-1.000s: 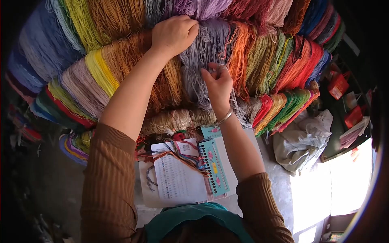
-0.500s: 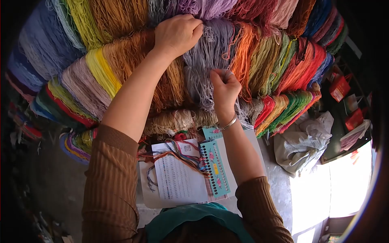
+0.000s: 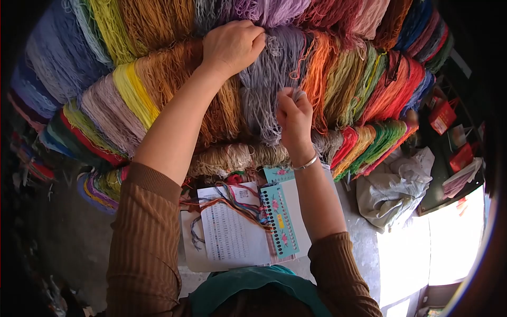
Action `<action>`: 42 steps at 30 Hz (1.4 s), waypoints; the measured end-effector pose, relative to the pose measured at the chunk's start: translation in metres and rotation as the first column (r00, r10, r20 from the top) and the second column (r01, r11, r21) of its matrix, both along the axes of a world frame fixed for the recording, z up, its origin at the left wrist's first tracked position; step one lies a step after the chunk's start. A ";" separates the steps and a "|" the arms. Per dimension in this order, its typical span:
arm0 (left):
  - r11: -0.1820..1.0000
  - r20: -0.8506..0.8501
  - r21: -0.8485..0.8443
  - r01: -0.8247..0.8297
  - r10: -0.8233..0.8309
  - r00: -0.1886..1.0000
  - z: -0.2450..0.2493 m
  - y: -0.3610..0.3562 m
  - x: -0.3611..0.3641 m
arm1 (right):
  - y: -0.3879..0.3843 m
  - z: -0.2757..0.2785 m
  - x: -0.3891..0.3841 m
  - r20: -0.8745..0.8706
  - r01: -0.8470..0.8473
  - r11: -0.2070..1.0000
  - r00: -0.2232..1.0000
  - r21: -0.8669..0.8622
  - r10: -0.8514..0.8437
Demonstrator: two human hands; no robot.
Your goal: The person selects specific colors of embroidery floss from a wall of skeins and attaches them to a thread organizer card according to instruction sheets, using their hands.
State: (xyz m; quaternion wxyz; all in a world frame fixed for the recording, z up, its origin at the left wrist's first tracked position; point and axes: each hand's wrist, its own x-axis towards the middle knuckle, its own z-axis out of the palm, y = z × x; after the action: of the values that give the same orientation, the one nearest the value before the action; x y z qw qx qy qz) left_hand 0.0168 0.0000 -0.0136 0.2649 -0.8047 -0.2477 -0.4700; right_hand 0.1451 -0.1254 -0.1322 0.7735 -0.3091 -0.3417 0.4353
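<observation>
Grey-blue yarn [image 3: 266, 68] hangs in the middle row of the rack, between brown yarn [image 3: 177, 74] and orange yarn [image 3: 317, 79]. At its top edge rests my left hand [image 3: 232, 46], fingers curled against the strands, their tips hidden. Lower down and to the right, my right hand [image 3: 294, 119] pinches grey strands in front of the same bundle. A silver bangle [image 3: 306, 162] circles the right wrist. Beneath the rack lie a printed sheet [image 3: 227, 238] with coloured thread samples across it and a turquoise punched card [image 3: 280, 219].
Rows of yarn in many colours surround both hands, with purple yarn [image 3: 272, 10] above and beige yarn [image 3: 227, 158] below. A whitish sack [image 3: 393, 193] sits at the right, near red boxes [image 3: 442, 116]. Bright light falls at the lower right.
My right hand has turned slightly, its fingers now closed around grey strands that show more clearly. The bangle has shifted a little to the right. My left hand has barely moved.
</observation>
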 end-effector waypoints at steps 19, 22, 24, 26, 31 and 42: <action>1.000 -0.034 -0.012 -0.019 0.019 0.999 0.001 -0.003 -0.001 | 0.038 0.001 -0.006 0.267 0.285 0.955 0.917 0.085 -0.298; 1.000 -0.032 -0.018 -0.021 0.021 0.999 0.001 -0.004 -0.001 | 0.039 0.003 -0.008 0.283 0.315 0.949 0.907 0.030 -0.311; 1.000 -0.030 -0.022 -0.020 0.019 0.999 0.001 -0.004 -0.002 | 0.038 0.004 -0.009 0.232 0.304 0.952 0.926 0.015 -0.299; 0.999 -0.029 -0.028 -0.016 0.016 0.999 0.001 -0.003 -0.002 | 0.034 0.004 -0.009 0.180 0.295 0.955 0.940 -0.001 -0.290; 0.999 -0.031 -0.015 -0.031 0.031 0.999 0.001 -0.003 -0.001 | 0.023 0.006 -0.007 0.038 0.233 0.970 0.972 -0.071 -0.231; 1.000 -0.040 -0.023 -0.017 0.016 0.999 0.003 -0.005 -0.002 | -0.010 0.013 -0.007 -0.028 0.107 0.982 0.994 0.156 -0.104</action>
State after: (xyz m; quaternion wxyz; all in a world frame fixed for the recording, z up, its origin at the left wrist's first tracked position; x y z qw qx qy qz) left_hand 0.0153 -0.0048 -0.0110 0.2641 -0.8148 -0.2544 -0.4490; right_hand 0.1383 -0.1351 -0.1188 0.8208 -0.2606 -0.3502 0.3683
